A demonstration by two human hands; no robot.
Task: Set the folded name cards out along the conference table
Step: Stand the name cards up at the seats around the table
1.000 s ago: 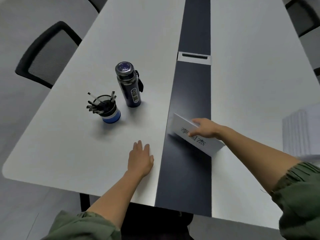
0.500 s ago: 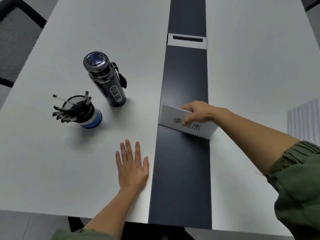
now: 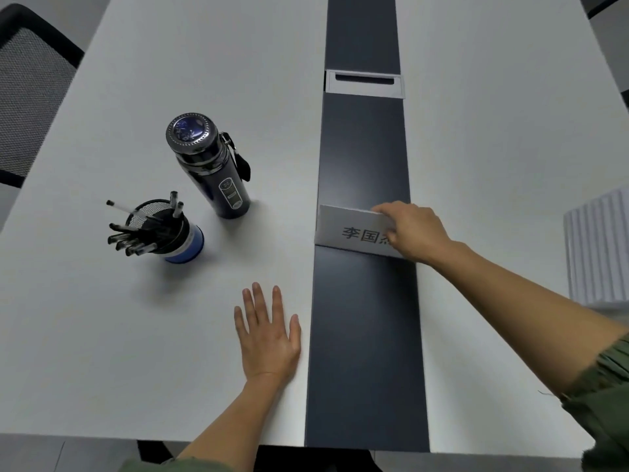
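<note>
A white folded name card [image 3: 347, 229] with black characters stands across the dark centre strip [image 3: 366, 335] of the white conference table [image 3: 136, 335]. My right hand [image 3: 413, 231] grips the card's top edge at its right end, fingers over the fold and covering the last character. My left hand [image 3: 267, 332] lies flat, palm down, fingers apart, on the white tabletop just left of the strip, holding nothing. A stack of further white cards [image 3: 599, 247] sits at the right edge of the view.
A dark blue bottle [image 3: 211, 165] and a mesh cup of pens [image 3: 163, 229] stand left of the strip. A grey cable hatch [image 3: 364, 82] sits in the strip farther up. A black mesh chair [image 3: 27, 90] is at the table's left side.
The card has turned from slanted to nearly square across the strip, with my right hand sliding toward its right end. My left hand stayed flat on the table.
</note>
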